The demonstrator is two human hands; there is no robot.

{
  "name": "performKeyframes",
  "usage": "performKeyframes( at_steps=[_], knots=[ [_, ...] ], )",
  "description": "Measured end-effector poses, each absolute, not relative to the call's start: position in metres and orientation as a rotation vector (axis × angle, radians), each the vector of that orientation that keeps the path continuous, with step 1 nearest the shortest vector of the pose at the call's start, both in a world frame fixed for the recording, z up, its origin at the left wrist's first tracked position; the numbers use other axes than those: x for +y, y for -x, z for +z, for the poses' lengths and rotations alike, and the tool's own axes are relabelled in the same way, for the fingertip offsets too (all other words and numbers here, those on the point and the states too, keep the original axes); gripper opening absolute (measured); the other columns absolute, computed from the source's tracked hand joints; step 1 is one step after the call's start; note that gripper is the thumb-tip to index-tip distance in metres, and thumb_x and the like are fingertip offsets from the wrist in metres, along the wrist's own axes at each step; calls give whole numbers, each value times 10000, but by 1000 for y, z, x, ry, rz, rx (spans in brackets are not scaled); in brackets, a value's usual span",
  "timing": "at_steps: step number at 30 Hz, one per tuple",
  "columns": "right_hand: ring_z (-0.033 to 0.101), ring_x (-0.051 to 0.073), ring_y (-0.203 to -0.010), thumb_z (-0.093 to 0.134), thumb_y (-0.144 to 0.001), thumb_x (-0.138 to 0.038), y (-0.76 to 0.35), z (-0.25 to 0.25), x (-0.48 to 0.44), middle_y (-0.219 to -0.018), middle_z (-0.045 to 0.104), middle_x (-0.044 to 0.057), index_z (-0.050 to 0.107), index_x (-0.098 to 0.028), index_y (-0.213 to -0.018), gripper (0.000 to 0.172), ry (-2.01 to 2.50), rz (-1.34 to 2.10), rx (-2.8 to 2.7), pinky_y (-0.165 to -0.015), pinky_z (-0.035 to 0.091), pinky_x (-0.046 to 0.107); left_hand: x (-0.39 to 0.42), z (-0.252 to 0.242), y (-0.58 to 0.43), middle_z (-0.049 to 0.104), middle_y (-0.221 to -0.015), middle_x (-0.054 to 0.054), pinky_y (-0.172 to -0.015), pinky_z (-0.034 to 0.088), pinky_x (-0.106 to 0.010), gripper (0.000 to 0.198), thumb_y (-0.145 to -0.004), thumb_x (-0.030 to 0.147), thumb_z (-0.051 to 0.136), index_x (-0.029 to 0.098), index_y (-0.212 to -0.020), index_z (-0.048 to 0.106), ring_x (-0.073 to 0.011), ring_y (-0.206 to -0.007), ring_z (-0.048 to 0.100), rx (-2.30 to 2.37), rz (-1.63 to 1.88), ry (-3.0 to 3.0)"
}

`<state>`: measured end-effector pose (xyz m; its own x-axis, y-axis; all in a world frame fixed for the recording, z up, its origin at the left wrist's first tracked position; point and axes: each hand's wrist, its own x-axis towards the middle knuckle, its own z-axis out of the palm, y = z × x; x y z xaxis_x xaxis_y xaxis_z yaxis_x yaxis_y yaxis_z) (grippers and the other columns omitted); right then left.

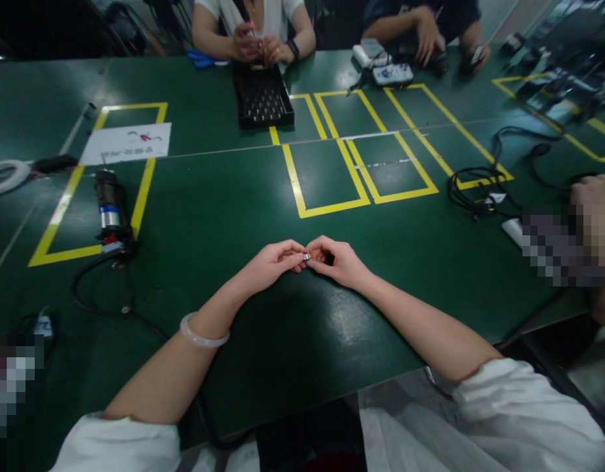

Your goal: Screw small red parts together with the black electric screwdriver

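Between my fingertips is a small metallic part with an orange bit, too small to name. My left hand pinches it from the left, thumb and fingers pressed together. From the other side my right hand grips it between thumb and forefinger. Both hands meet just above the green table. A pale bangle sits on my left wrist. The part's far side is hidden by my fingers.
A black tool with a cable lies at left near a white paper. Across the table, a person's hands are above a black tray of small parts. Yellow tape rectangles mark the table. Coiled black cable lies at right, near another person's hand.
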<state>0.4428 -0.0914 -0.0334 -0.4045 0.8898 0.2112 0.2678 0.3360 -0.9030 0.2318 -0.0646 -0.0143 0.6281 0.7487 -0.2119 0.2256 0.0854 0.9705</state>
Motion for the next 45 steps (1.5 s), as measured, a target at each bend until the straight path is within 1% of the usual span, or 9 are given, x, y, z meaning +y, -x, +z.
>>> performKeyframes(
  at_steps=[7,10,14,19,25,29,32,37,45],
  knots=[
    [588,113,-694,678,-867,-271,-443,-34,-91,-806,655,-7,613,-194,-1040,200,1003,1072,-1861,-663,482,243,-65,-17,-231,677,-961,-77,-813,507,-328,338,-872,425,656,128,-1029,618,-155,-819,635,854,476,-1463],
    [590,112,-698,691,-870,-313,-443,-34,-91,-803,651,-10,604,-197,-1041,225,1009,1100,-1844,-659,477,241,-65,-16,-231,679,-940,-70,-798,511,-321,325,-862,415,666,134,-1006,591,-150,-804,639,863,484,-1442],
    [613,114,-710,639,-914,-340,-444,-33,-91,-819,678,-3,594,-197,-1011,179,1005,1153,-1818,-685,492,248,-67,-15,-233,674,-881,-51,-787,508,-305,313,-836,381,696,145,-988,557,-153,-823,644,860,502,-1403],
    [584,118,-701,628,-914,-311,-444,-32,-91,-800,644,-6,598,-197,-945,121,1010,1101,-1852,-664,482,248,-69,-15,-233,638,-865,-30,-744,482,-279,295,-813,327,718,153,-984,552,-139,-796,620,892,509,-1427],
    [567,120,-710,629,-909,-284,-444,-32,-90,-827,606,0,623,-194,-964,106,955,1046,-1884,-650,466,253,-68,-19,-233,621,-908,-28,-718,465,-257,298,-792,301,730,156,-972,542,-123,-789,595,874,545,-1457],
    [575,120,-713,629,-903,-267,-444,-32,-89,-848,610,5,620,-194,-953,88,952,1047,-1887,-646,467,254,-68,-20,-232,617,-929,-34,-741,474,-265,310,-790,289,736,154,-989,540,-124,-811,597,884,569,-1464],
    [585,120,-716,637,-894,-252,-444,-32,-89,-877,622,11,616,-195,-966,94,950,1048,-1882,-654,473,257,-67,-20,-231,615,-958,-41,-769,485,-278,337,-780,283,752,147,-1011,547,-127,-836,601,880,584,-1463],
    [586,114,-700,654,-876,-191,-444,-34,-88,-848,630,-5,603,-196,-1017,150,965,1007,-1875,-657,468,250,-65,-21,-230,620,-987,-48,-772,494,-278,365,-770,283,770,143,-1033,560,-129,-855,606,879,591,-1466],
    [590,121,-734,636,-870,-143,-443,-33,-90,-908,644,9,599,-200,-1035,179,976,885,-1948,-686,479,258,-65,-21,-231,634,-854,-23,-730,526,-286,309,-834,340,712,144,-1012,553,-136,-783,635,877,558,-1431]
  ],
)
